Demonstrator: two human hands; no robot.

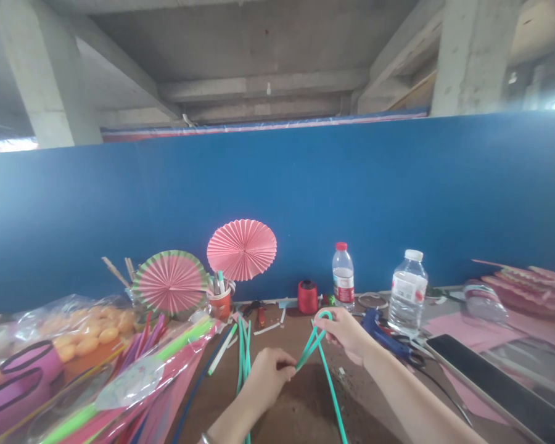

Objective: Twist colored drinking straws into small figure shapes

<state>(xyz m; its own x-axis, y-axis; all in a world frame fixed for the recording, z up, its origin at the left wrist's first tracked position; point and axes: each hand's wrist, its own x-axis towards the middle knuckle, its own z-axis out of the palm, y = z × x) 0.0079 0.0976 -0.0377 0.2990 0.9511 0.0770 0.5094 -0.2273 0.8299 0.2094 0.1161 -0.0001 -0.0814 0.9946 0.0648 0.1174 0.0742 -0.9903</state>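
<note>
Several green pipe cleaners (310, 347) are bent into a loop above the brown tabletop. My left hand (269, 374) pinches their lower end. My right hand (341, 331) grips the looped top, and one long strand (332, 383) hangs from there toward the table's near edge. More green pipe cleaners (243, 349) lie straight beside my left hand, partly hidden by the wrist. A white-and-green marker (222, 349) rests left of them.
Pink folded paper fans (242, 249) stand behind a cup of pens (220, 304). At right are two water bottles (407, 296), a blue glue gun (383, 335) and a phone (494, 385). Plastic-wrapped craft supplies (134, 382) crowd the left side. A blue partition (305, 185) closes off the back.
</note>
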